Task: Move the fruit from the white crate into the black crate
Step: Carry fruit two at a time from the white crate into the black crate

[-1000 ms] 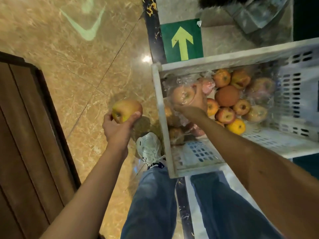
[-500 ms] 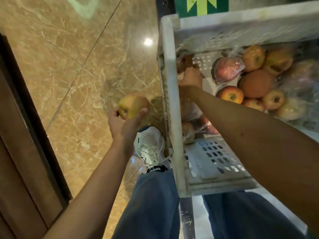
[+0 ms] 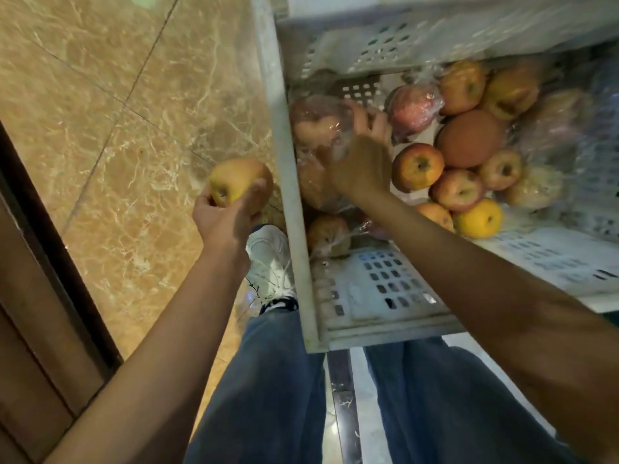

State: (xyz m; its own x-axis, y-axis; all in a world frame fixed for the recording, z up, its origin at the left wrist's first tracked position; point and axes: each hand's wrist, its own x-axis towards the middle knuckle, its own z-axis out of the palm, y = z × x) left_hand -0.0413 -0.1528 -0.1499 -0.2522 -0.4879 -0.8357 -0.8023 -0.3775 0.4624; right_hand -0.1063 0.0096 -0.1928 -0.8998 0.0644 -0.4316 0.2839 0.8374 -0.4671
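Note:
The white crate (image 3: 288, 169) stands at the right, holding several apples, an orange (image 3: 470, 137) and a yellow fruit (image 3: 479, 218), some in clear plastic bags. My left hand (image 3: 224, 219) holds a yellow-red apple (image 3: 239, 184) over the floor, just left of the crate wall. My right hand (image 3: 358, 155) is inside the crate at its left side, fingers closed on a plastic bag of apples (image 3: 318, 125). The black crate is not in view.
Tan marble floor (image 3: 117, 128) lies to the left, with a dark wooden panel (image 3: 30, 296) along the left edge. My jeans-clad legs (image 3: 268, 396) and a white shoe (image 3: 269, 259) are below the crate.
The view has come closer to the crate and shifted down. My right hand has moved lower into the crate onto the bagged apples. My left hand keeps the apple in about the same place.

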